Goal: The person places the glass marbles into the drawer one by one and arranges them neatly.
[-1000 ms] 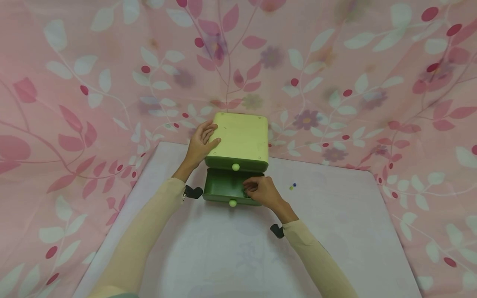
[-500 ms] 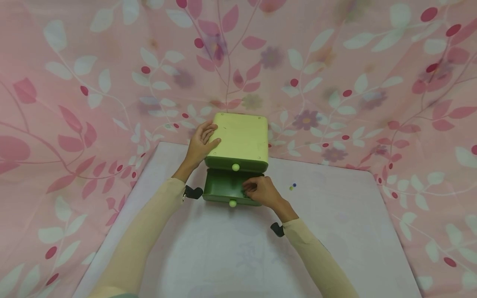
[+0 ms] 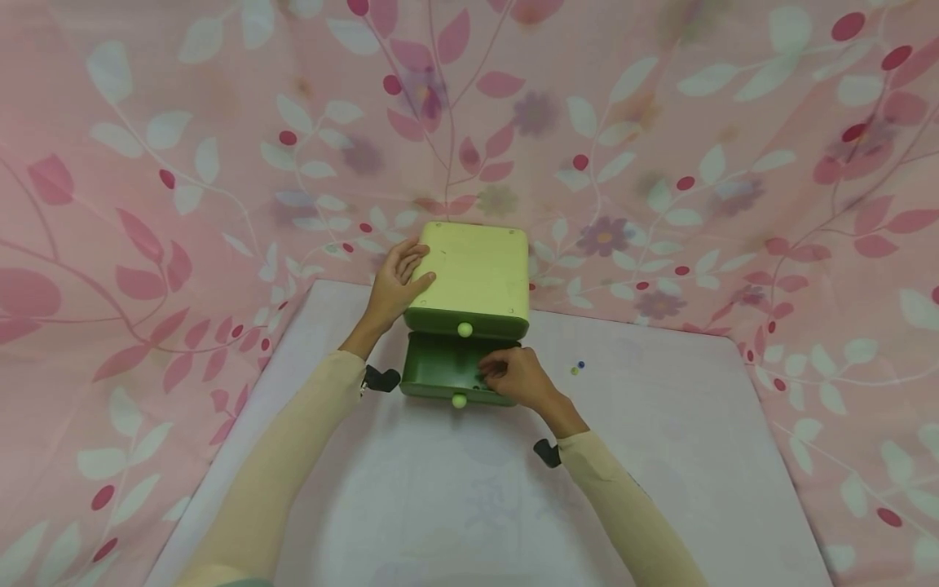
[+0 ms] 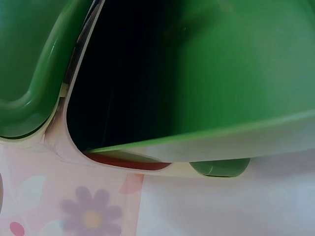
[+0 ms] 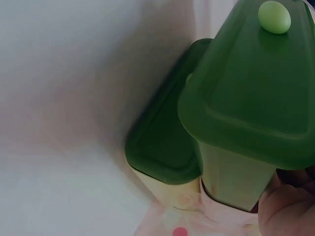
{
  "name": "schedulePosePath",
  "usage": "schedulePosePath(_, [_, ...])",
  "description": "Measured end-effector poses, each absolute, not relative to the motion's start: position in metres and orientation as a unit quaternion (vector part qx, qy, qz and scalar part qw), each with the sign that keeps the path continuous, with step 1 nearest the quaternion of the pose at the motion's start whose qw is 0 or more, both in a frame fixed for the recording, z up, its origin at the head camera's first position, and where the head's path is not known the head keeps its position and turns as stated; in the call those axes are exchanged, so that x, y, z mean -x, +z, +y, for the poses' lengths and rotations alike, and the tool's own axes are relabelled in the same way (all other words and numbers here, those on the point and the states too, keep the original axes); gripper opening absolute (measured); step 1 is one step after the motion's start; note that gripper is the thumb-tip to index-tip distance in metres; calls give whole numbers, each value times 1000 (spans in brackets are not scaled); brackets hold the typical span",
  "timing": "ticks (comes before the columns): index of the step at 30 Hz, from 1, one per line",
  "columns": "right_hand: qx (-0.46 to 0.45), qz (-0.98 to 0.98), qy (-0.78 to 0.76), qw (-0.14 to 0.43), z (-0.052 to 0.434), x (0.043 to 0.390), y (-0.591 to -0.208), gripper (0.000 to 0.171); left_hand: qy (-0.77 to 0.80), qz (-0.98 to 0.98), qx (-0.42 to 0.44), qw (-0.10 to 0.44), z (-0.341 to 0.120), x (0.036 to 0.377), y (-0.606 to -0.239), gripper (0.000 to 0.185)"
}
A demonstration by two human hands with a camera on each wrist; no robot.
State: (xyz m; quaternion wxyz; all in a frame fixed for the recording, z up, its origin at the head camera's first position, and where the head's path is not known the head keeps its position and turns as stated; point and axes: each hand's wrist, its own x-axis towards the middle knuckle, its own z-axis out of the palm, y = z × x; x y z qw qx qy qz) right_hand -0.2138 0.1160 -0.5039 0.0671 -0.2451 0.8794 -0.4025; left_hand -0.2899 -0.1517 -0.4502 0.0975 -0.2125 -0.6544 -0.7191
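Note:
A small pale green drawer box stands at the far edge of the white table. Its lower dark green drawer is pulled out; a round pale knob sits on its front, and another knob on the shut upper drawer. My left hand lies with straight fingers against the box's left top edge. My right hand reaches into the open drawer with curled fingers; what they touch is hidden. The left wrist view shows the drawer's side close up. The right wrist view shows the drawer front.
Two tiny beads, one green and one blue, lie on the table right of the drawer. A pink floral cloth hangs behind and around the table. Black wrist camera mounts sit at both wrists.

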Motion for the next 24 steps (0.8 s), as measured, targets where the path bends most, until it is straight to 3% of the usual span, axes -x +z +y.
schedulePosePath(10, [235,856,-458,40,118,208,-509,21,-720,-654,213,98,-152,290,-451,71])
schedulePosePath(24, [209,835,-506,-63,152,213,-507,24,-721,-652,214,98,-151,290,-450,70])
